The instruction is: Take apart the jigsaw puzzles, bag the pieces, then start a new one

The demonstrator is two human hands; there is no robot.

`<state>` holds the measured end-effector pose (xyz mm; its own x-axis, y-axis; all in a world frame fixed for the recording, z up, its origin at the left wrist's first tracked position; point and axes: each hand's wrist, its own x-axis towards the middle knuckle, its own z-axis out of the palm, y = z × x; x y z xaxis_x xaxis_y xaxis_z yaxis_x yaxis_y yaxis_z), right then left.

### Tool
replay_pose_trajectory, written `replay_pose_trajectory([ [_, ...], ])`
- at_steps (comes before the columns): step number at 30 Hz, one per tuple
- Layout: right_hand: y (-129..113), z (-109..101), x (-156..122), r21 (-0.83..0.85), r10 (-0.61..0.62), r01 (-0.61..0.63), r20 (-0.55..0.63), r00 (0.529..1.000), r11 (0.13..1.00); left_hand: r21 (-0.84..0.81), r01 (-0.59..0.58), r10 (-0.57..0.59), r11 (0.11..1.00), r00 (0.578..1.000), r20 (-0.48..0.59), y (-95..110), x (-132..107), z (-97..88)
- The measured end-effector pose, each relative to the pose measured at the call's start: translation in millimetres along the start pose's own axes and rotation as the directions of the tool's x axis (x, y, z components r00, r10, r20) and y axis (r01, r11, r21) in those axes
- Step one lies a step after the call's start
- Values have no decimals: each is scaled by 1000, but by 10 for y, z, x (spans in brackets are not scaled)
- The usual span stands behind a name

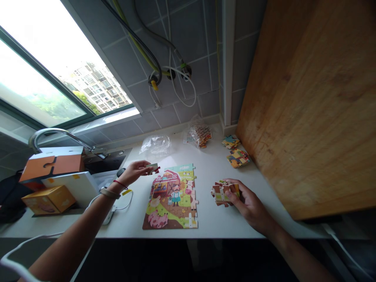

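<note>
A partly joined jigsaw puzzle (173, 199) with a farm picture lies flat on the white counter (126, 227). It shows a red barn, a farmer, a pink pig and a white fence. At its upper left corner my left hand (136, 171) pinches one puzzle piece (153, 169), pale green with some red. To the right of the puzzle, my right hand (248, 201) is closed around a stack of puzzle pieces (221, 193), brown and green with white fence parts. Thumb on top, fingers underneath, it holds the stack just above or on the counter; I cannot tell which.
Loose piles of pieces (237, 158) lie by the wooden board (308, 117) on the right. Behind are a clear bag with pieces (199, 133) and a crumpled plastic bag (155, 145). Boxes (49, 199), a faucet (64, 133) and a white cable (126, 203) are at left.
</note>
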<state>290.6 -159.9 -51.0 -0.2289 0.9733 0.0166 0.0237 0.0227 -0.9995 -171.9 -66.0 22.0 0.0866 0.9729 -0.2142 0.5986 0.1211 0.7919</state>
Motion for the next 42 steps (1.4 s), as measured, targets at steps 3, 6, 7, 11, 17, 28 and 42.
replay_pose_trajectory([
  [3,26,2,0,29,14,-14,9,1000,999,135,49,-63,990,992,106,-60,-12,-12],
  [6,32,7,5,30,17,-18,11,1000,999,305,31,-95,952,976,197,-127,-20,38],
  [7,26,8,6,20,13,-13,9,1000,1000,336,24,-93,941,977,192,-142,-20,60],
  [11,-6,6,9,-18,-11,11,-9,1000,1000,349,37,-80,936,991,109,-172,-21,136],
  [17,-2,2,4,-2,-3,3,5,1000,1000,388,20,-74,922,990,123,-201,-40,182],
  [28,1,1,1,-4,8,-8,20,1000,1000,491,-20,-37,871,994,107,-216,44,196],
  [42,-23,11,10,18,6,-6,6,1000,1000,284,-96,32,954,975,219,-49,-68,91],
])
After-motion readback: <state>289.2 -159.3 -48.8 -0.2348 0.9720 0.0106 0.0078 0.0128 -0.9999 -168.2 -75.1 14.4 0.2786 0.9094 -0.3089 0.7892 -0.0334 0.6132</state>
